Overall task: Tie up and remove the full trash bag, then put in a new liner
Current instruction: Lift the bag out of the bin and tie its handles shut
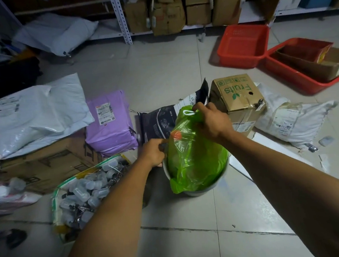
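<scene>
Floor: tiled storeroom, parcels around.
Trash bag (195,150): green, upright in the white bin (220,180).
Right hand (211,120): clamped on the bag's neck, above.
Left hand (155,153): closed on the bin's rim, bracing.

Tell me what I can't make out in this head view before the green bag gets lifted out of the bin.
- Knot: the right hand covers the neck of the green bag; only a white drawstring loop shows.
- Left hand: its fingers curl at the bin rim, so what the grip holds is unclear.
- Bag contents: blurred by plastic; only an orange patch shows.
- New liner: none identifiable.
</scene>
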`<action>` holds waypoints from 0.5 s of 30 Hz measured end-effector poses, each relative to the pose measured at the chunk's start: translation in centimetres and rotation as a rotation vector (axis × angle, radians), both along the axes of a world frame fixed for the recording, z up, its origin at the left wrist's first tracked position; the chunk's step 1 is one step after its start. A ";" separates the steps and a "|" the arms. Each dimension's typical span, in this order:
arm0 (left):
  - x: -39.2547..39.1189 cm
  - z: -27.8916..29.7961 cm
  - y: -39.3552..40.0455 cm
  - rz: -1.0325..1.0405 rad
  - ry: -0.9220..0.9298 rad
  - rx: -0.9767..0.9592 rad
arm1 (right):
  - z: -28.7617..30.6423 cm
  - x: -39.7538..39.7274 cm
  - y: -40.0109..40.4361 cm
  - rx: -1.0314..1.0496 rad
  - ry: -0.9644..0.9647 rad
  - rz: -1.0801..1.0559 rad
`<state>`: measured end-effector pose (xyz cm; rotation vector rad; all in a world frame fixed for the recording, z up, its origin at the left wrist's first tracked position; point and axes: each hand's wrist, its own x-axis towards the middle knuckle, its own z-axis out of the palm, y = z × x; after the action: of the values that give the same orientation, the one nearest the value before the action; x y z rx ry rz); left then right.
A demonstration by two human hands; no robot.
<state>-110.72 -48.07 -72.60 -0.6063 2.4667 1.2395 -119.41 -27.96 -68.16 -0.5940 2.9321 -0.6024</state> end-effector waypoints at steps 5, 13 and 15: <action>0.2 -0.1 0.0 0.028 -0.031 0.066 | -0.2 0.0 -0.2 -0.107 -0.023 -0.012; 0.7 0.2 0.5 0.123 -0.031 0.178 | 1.5 -0.2 1.0 -0.190 -0.069 0.063; 0.7 0.6 0.7 0.161 -0.039 0.211 | 2.1 -0.1 1.3 -0.201 -0.068 0.064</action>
<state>-110.00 -47.38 -72.04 -0.7749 2.2533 1.5101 -119.52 -26.63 -66.04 -0.6701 2.7979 -0.8975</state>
